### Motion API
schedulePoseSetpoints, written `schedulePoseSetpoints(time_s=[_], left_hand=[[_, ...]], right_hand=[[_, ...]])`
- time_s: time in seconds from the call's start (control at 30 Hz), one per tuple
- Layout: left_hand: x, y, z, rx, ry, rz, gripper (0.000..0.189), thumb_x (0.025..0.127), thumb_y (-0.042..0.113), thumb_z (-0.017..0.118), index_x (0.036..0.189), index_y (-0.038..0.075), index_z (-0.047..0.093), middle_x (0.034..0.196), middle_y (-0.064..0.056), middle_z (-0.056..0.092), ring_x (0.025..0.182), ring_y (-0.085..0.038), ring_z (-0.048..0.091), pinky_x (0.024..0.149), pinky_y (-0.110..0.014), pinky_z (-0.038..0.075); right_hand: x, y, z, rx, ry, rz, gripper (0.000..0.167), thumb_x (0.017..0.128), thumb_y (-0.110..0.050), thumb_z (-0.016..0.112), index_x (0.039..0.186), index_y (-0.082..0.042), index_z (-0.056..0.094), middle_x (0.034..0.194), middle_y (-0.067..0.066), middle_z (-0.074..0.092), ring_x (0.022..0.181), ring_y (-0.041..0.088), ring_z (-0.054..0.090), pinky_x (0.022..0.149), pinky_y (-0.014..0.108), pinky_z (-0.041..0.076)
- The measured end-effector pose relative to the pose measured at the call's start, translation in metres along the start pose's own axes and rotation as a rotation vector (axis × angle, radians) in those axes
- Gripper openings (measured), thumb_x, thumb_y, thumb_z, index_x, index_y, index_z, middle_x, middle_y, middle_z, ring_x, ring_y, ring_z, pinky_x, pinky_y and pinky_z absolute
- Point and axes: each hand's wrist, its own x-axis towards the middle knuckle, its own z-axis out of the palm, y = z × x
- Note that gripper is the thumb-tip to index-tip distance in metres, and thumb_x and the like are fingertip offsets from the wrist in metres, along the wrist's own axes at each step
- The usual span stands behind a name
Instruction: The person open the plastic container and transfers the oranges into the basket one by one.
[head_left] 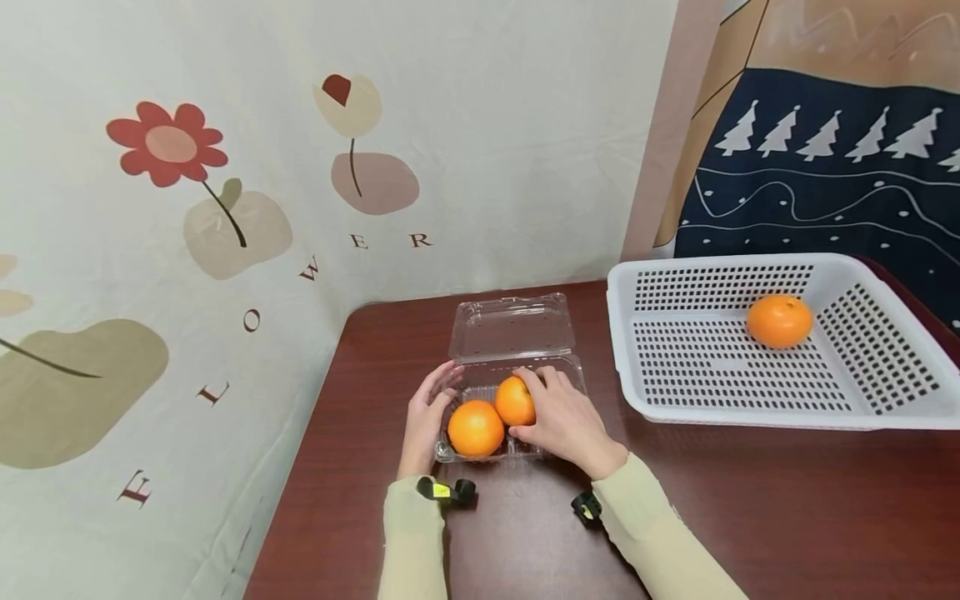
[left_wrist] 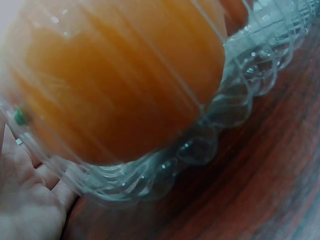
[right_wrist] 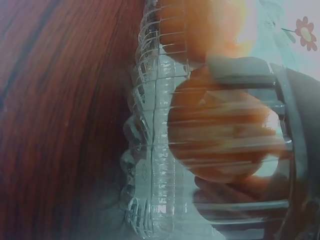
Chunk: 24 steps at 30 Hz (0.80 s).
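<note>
A clear plastic clamshell box (head_left: 517,450) stands on the table with its lid (head_left: 512,327) folded back. Inside, one orange (head_left: 476,428) rests at the front left. My right hand (head_left: 570,417) grips a second orange (head_left: 514,401) beside it, thumb in front and fingers over the top. Through the ribbed wall, the right wrist view shows this held orange (right_wrist: 225,130) low in the box. My left hand (head_left: 426,417) lies along the box's left side, fingers extended at the rim. In the left wrist view, its palm (left_wrist: 30,195) faces the clear wall near the other orange (left_wrist: 115,85).
A white perforated plastic basket (head_left: 626,350) stands on the right of the brown table (head_left: 352,400), with one orange (head_left: 780,322) inside. Behind the table hangs a pale flower-printed cloth (head_left: 510,167). Each wrist wears a black camera band (head_left: 448,491).
</note>
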Motion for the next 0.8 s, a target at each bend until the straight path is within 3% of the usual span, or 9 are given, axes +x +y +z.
schedulePoseSetpoints(time_s=[0.2, 0.47, 0.8], left_hand=[[0.0007, -0.0007, -0.0011, 0.003, -0.004, -0.003, 0.04, 0.091, -0.002, 0.042, 0.13, 0.006, 0.044, 0.126, -0.013, 0.051, 0.117, -0.027, 0.045, 0.096, -0.038, 0.036], [0.0014, -0.0024, -0.0024, 0.022, -0.008, -0.003, 0.04, 0.091, -0.001, 0.041, 0.131, 0.006, 0.043, 0.126, -0.013, 0.05, 0.117, -0.026, 0.045, 0.095, -0.034, 0.037], [0.002, -0.0037, -0.0017, 0.004, -0.005, 0.004, 0.04, 0.091, -0.003, 0.041, 0.13, 0.005, 0.043, 0.126, -0.014, 0.05, 0.117, -0.028, 0.044, 0.097, -0.042, 0.034]], right_hand=[[0.0007, 0.0005, -0.0015, 0.058, -0.003, -0.007, 0.08, 0.061, -0.046, 0.075, 0.13, -0.029, 0.039, 0.11, 0.004, 0.041, 0.072, 0.014, 0.049, 0.052, 0.027, 0.043], [0.0018, 0.0007, -0.0014, 0.051, 0.026, -0.046, 0.079, 0.062, -0.046, 0.074, 0.131, -0.027, 0.039, 0.119, 0.001, 0.043, 0.095, 0.018, 0.046, 0.061, 0.033, 0.046], [0.0037, 0.0013, -0.0021, 0.086, 0.062, -0.031, 0.082, 0.06, -0.048, 0.076, 0.129, -0.023, 0.039, 0.118, -0.001, 0.043, 0.102, 0.018, 0.041, 0.07, 0.036, 0.047]])
